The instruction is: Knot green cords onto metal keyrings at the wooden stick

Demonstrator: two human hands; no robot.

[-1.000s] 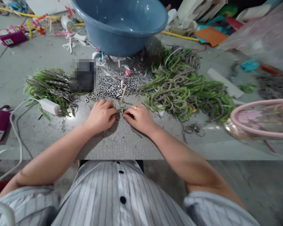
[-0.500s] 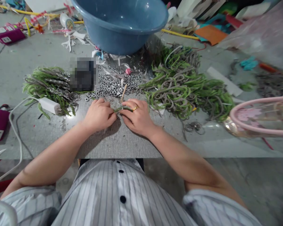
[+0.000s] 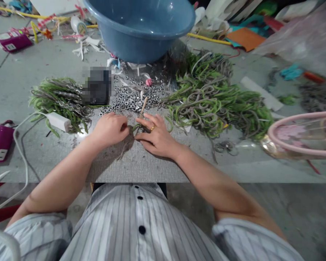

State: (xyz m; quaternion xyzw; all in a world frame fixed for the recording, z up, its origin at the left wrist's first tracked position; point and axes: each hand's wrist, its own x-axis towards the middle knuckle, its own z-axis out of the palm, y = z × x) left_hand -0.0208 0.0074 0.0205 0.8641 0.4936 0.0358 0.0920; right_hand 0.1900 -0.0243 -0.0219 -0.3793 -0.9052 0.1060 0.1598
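Observation:
My left hand (image 3: 112, 128) is closed just above the grey table, its fingers curled and pressed together; what they hold, if anything, is too small to tell. Close to its right, my right hand (image 3: 155, 135) pinches a green and grey cord (image 3: 136, 127) between thumb and fingers. A thin stick (image 3: 144, 105) stands out beyond the right fingertips. Scattered metal nuts (image 3: 122, 99) lie past both hands. On the right is a big tangle of green and grey cords (image 3: 206, 98); a smaller bundle with metal chains (image 3: 62, 94) lies on the left.
A blue basin (image 3: 143, 43) stands at the back. Left are a white adapter (image 3: 59, 122) with its cable, a dark phone-like object (image 3: 99, 87) and purple power blocks (image 3: 1, 144). At the right lies a clear bag with a pink handle (image 3: 274, 127). The table's edge (image 3: 141, 181) runs before me.
My left hand has moved slightly left, away from the cord that both hands were at. The cord now sits at my right fingers, and a thin strand shows below them.

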